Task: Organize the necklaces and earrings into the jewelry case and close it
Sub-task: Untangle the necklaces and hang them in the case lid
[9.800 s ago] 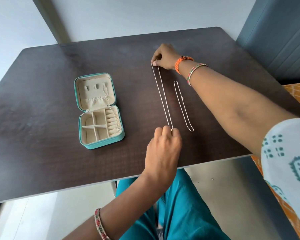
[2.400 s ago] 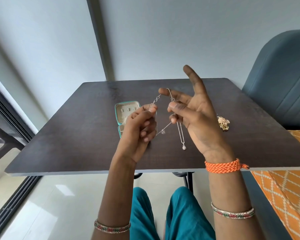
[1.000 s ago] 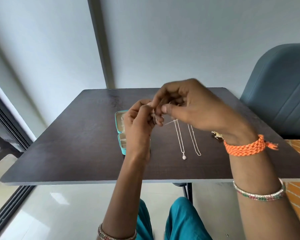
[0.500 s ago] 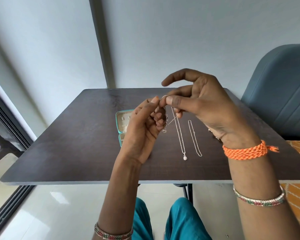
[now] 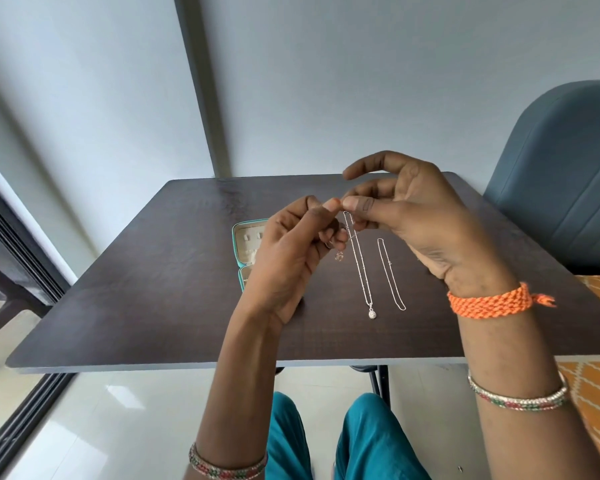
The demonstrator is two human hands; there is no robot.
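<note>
Silver links run between the two raised hands: a thin silver chain necklace with a small round pendant [image 5: 359, 261] is pinched at its top end, where the fingertips of both hands meet above the dark brown wooden table [image 5: 174, 289]. The left hand [image 5: 291, 258] is curled, thumb and forefinger closed on the chain's top, with the other fingers folded in; a second small stone or charm [image 5: 339, 256] dangles just under those folded fingers, though how it attaches is too fine to tell. The right hand [image 5: 423, 233] pinches the same spot between thumb and middle finger, its forefinger lifted and crooked above the pinch. From the pinch the chain drops straight toward the person, and its pendant ends near the tabletop below and between the two wrists.

Just right of that chain, under the right palm, a plain thin silver chain [image 5: 391, 275] lies stretched out flat on the table by itself. Behind the left hand, and mostly hidden by it, sits the small teal jewellery case with cream lining [image 5: 248, 247], lid open.

A braided orange thread band [image 5: 489, 301] circles the right wrist, with a beaded bangle [image 5: 520, 398] further down the forearm.
</note>
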